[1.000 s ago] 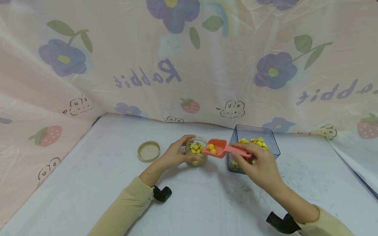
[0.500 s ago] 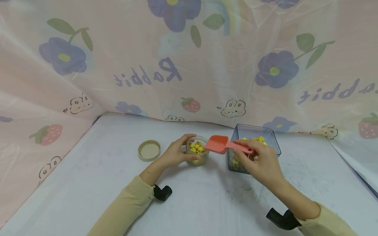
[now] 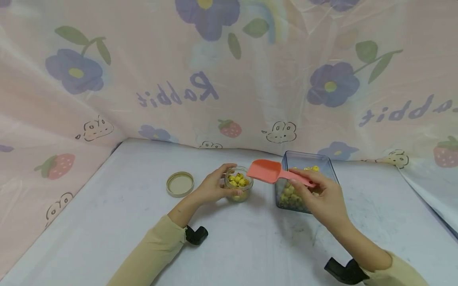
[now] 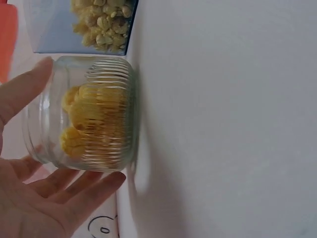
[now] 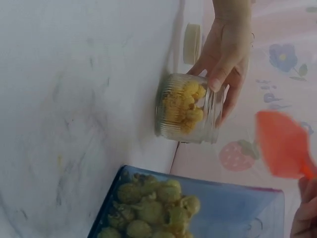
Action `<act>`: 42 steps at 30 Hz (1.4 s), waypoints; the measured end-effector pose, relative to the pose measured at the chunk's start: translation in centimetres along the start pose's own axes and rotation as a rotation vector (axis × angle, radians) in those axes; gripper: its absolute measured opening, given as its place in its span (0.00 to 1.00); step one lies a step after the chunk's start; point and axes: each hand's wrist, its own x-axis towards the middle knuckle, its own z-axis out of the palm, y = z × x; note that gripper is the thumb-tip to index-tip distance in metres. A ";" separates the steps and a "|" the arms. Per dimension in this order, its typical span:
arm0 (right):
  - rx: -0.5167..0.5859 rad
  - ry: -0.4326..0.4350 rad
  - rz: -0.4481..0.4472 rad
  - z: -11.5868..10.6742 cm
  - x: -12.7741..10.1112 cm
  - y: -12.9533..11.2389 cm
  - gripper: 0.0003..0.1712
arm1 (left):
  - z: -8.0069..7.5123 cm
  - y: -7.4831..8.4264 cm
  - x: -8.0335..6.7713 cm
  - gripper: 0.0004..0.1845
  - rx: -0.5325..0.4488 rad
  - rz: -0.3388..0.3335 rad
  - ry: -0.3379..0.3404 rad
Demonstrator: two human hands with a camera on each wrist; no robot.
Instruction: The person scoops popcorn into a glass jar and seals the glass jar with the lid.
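Note:
My left hand (image 3: 214, 186) grips a small ribbed glass jar (image 4: 94, 114) between thumb and fingers as it stands on the table. Yellow popcorn (image 5: 185, 106) fills the lower part of the jar. In my right hand (image 3: 322, 194) is a coral-red scoop (image 3: 265, 171), pinched by its handle. Its bowl looks bare and hangs just right of the jar's mouth, above table height. Below the right hand stands a clear bluish square container (image 3: 307, 159) holding more popcorn (image 5: 153, 208); the hand and scoop handle hide part of it in the head view.
A round cream-coloured lid (image 3: 180, 184) lies on the white table (image 3: 229, 246), left of the jar. Behind the table hangs a pink patterned curtain (image 3: 243, 95). A black curved piece sits at each wrist.
Popcorn pieces that lay in the scoop one second ago are gone from it. The right hand has drawn the scoop slightly up and right, away from the jar. The left hand stays put.

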 end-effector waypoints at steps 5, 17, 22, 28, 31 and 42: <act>0.075 -0.007 0.076 -0.8 0.1 -0.1 0.15 | -0.2 0.4 -0.2 0.43 0.072 0.022 -0.030; 0.041 0.041 0.162 -2.6 0.4 0.1 0.16 | -0.1 2.1 -0.2 0.46 0.207 0.051 -0.031; 0.007 0.065 0.145 -3.5 0.7 0.2 0.16 | 0.3 3.3 0.3 0.48 0.230 0.076 0.010; -0.026 0.094 0.147 -4.6 1.0 0.7 0.16 | 0.7 4.6 1.0 0.49 0.216 0.109 0.032; -0.031 0.105 0.151 -5.0 1.2 0.9 0.16 | 0.9 5.1 1.4 0.49 0.216 0.113 0.029; -0.041 0.149 0.147 -6.8 1.6 1.7 0.16 | 2.3 6.5 2.8 0.53 0.183 0.140 0.036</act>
